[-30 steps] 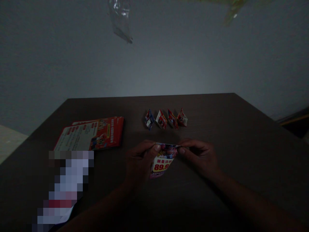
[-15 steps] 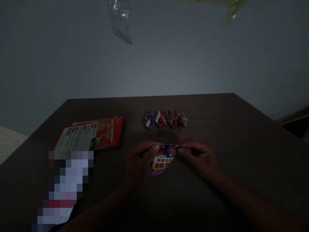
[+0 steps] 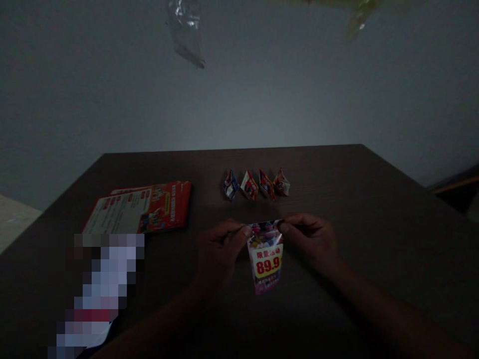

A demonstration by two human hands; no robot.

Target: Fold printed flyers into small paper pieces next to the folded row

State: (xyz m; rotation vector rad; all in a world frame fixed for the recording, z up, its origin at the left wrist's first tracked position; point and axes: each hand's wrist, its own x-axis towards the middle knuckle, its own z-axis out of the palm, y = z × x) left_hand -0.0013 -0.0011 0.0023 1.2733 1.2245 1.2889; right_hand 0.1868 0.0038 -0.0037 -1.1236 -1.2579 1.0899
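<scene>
1. in the head view, a glossy sheet is being pinched at its top edge by the left hand and the right hand, seemingly for an even hold, above the table.
2. beyond, creased, pointed papers are being displayed in a row, probably for tidiness.

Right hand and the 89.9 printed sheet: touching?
Touching. In the head view, the right hand pinches the printed sheet at its upper right corner, thumb on the front face.

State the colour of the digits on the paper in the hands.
Red; the digits on the paper show best in the head view.
</scene>
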